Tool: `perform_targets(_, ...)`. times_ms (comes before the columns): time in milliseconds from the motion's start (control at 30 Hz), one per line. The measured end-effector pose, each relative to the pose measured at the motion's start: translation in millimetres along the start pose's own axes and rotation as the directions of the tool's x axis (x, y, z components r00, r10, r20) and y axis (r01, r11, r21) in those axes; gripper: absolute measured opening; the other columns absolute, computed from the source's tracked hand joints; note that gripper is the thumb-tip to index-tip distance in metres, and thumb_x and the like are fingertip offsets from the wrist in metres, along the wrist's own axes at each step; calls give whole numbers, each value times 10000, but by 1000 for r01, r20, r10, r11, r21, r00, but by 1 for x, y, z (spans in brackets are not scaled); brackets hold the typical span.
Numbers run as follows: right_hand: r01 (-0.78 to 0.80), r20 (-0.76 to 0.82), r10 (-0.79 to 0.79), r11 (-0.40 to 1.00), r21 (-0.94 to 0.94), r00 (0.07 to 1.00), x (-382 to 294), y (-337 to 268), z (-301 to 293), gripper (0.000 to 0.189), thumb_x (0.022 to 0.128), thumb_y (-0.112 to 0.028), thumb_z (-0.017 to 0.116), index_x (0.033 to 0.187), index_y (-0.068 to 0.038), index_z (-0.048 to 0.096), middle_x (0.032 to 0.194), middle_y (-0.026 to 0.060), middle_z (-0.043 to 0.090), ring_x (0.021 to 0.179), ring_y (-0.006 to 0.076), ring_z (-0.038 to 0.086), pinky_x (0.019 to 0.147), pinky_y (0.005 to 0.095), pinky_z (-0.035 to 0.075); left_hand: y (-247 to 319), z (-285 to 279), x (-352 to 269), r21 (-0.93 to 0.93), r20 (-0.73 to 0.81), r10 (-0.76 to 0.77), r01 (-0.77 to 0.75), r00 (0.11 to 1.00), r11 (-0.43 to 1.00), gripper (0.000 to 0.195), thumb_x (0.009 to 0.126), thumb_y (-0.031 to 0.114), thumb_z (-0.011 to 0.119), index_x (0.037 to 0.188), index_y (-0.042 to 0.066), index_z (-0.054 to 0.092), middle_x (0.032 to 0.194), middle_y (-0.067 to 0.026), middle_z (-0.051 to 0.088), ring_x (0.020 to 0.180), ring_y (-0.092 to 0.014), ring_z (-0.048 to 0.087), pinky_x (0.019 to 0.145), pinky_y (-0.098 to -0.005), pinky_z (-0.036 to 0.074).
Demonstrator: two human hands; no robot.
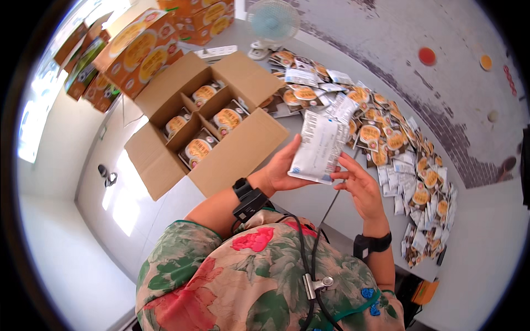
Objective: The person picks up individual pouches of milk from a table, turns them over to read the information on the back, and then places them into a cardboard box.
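My left hand (283, 167) holds a white printed sachet (319, 145) back side up, with its thumb along the left edge and its palm beneath. Another sachet seems to lie behind it, showing at the right edge. At the lower right corner, the fingertips of my right hand (360, 186) grip the sachet's edge. Left of my hands stands an open cardboard box (244, 159) with its flaps folded out. Cardboard dividers (209, 126) split it into compartments, and brown-and-orange sachets (198, 151) stand packed in them.
A long heap of loose sachets (379, 136) spreads along the grey table (302, 202) by the wall. Behind the box are a clip-on fan (273, 25), a white power strip (217, 52) and stacked orange cartons (140, 45). A black cable (303, 248) hangs across my chest.
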State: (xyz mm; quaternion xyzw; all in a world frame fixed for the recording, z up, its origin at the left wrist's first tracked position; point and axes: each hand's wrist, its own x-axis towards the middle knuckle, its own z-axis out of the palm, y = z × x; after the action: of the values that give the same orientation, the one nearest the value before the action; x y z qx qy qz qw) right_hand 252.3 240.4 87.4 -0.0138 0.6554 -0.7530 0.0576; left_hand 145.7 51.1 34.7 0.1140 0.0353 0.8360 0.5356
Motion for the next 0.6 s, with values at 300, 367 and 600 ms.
perform_targets(300,-69,43,64,990,126,997,0,4,-13,535,896,-248,516,1314,51,368,1336,180,423,1053,231,552,802,304,486,13,-16,-13,-59,42,-3,5,999,998,740,865,636,324,1425,162,229,1389,-206,330,1192,-395,420,986,-522,327)
perform_targets(367,-88,-14,91,985,151,996,-3,11,-24,523,902,-263,511,1299,50,380,1309,179,450,1045,233,556,801,306,488,27,-24,-20,-38,78,1,2,997,999,749,862,630,350,1424,152,226,1369,-231,343,1186,-392,427,984,-519,334)
perform_targets(600,-124,-243,190,957,264,951,-38,36,-56,471,923,-278,471,1279,25,409,1233,163,514,1011,220,569,800,317,494,134,-34,-53,741,-325,382,-18,865,671,797,795,330,621,1427,131,178,1214,-175,436,1069,-258,498,896,-365,430)
